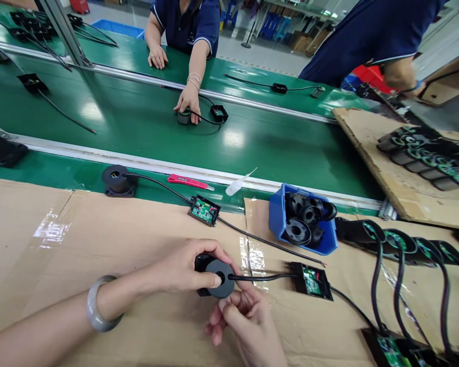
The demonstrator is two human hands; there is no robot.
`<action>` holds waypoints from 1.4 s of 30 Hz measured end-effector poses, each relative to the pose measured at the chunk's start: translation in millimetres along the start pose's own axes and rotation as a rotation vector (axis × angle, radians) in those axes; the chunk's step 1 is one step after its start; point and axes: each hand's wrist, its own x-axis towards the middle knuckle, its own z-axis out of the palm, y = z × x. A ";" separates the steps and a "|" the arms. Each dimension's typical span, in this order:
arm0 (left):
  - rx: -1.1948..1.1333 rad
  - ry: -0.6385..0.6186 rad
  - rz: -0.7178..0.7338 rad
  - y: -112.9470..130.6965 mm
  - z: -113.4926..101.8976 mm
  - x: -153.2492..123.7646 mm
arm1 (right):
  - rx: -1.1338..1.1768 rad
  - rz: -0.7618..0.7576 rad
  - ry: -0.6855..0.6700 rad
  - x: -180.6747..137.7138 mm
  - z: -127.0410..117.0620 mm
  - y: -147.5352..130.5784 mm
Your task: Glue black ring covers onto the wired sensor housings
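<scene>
My left hand (199,265) is wrapped round a black cylindrical housing (222,286), its thumb pressed on the centre hole of the round end. Below it, my right hand (248,316) is closed, thumb and fingers pinching the housing's lower edge. A black cable (263,278) leaves the housing and runs right to an open black box with a green circuit board (311,281), which lies on the cardboard. Behind my hands stands a similar black housing (118,181), wired to another open circuit box (204,210).
A blue bin (277,214) holds several black round parts. A red utility knife (187,181) and a translucent dropper (237,186) lie beyond the cardboard. Several wired housings (396,239) stand at right. Across the green conveyor (137,122), a co-worker's hand (189,104) touches another housing.
</scene>
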 end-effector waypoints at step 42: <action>0.231 0.322 -0.019 1.7 32.8 10.8 | -0.284 -0.067 -0.175 14.9 -22.4 -11.3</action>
